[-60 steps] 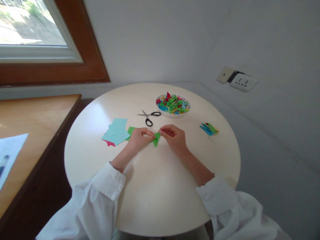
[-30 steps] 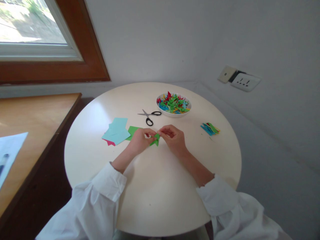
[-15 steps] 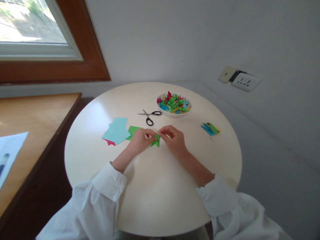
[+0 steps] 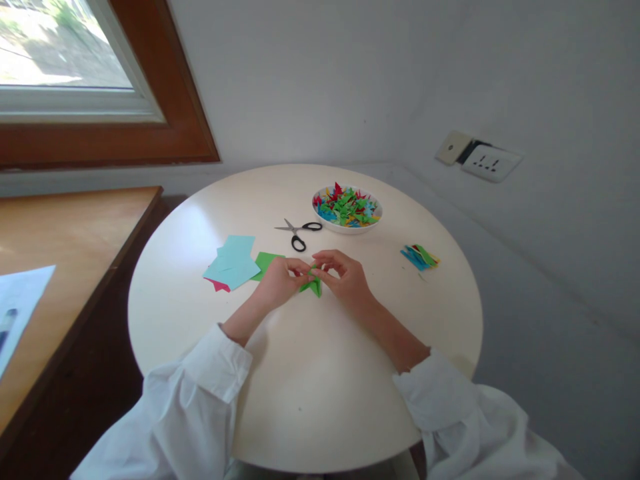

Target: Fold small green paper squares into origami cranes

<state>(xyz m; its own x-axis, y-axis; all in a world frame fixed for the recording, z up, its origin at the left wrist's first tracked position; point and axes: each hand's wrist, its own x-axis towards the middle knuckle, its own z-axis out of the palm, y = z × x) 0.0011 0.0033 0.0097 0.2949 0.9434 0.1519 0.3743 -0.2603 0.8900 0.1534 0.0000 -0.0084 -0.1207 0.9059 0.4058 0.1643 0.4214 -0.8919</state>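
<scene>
hands (image 4: 345,275): 2 | scissors (image 4: 295,231): 1 | bowl (image 4: 350,230): 1 | round table (image 4: 320,373): 1

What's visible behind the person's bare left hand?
Part of a flat, bright-green paper sheet shows beyond the left hand, on the round white table. The hand hides some of it; anything else covered there cannot be seen.

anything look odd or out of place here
A dark gap shows between the small wall plate and the socket plate, so they look poorly fitted. Less striking: the scissors lie open, and thin scraps lie loose near the paper strips.
</scene>
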